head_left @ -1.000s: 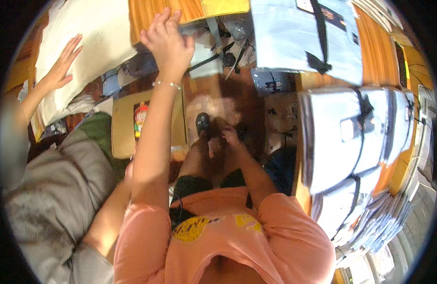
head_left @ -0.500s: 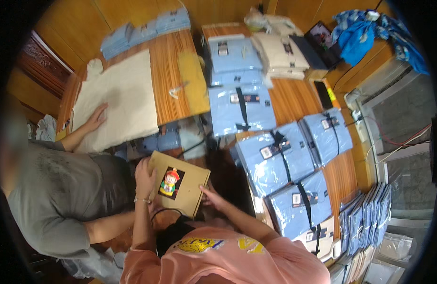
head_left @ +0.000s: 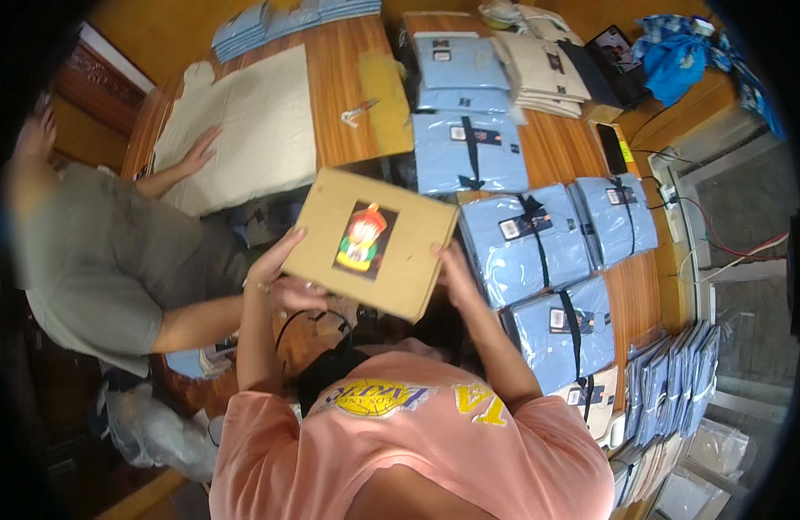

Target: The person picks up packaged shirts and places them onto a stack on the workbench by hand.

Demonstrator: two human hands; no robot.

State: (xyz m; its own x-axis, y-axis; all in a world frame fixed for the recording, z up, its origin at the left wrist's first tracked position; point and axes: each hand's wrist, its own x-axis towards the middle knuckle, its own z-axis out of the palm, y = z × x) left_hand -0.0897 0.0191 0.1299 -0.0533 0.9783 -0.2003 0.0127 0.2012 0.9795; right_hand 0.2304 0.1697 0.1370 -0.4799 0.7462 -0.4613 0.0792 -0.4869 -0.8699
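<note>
A flat brown cardboard box (head_left: 322,251) is held up in front of me, tilted, with a dark cartoon-figure picture (head_left: 359,241) on its top face. My left hand (head_left: 279,257) grips its left edge, the fingers partly hidden by it. At the right edge, my right hand (head_left: 455,270) closes on the box with the thumb on top. Just below the box, a co-worker's hand (head_left: 301,295) reaches in from the left; the co-worker's other hand (head_left: 201,150) rests on a cream cloth (head_left: 253,113).
Plastic-wrapped blue folded garments (head_left: 513,243) with black straps cover much of the wooden table (head_left: 634,312) at right. Beige packs (head_left: 543,78), a phone (head_left: 609,147) and a tablet (head_left: 615,48) lie farther back. A grey-shirted person (head_left: 131,251) stands at left. More packs (head_left: 673,381) stand at lower right.
The box has moved up and to the right in my two hands and looks larger. The co-worker's near hand now shows below it. The whole view has shifted slightly.
</note>
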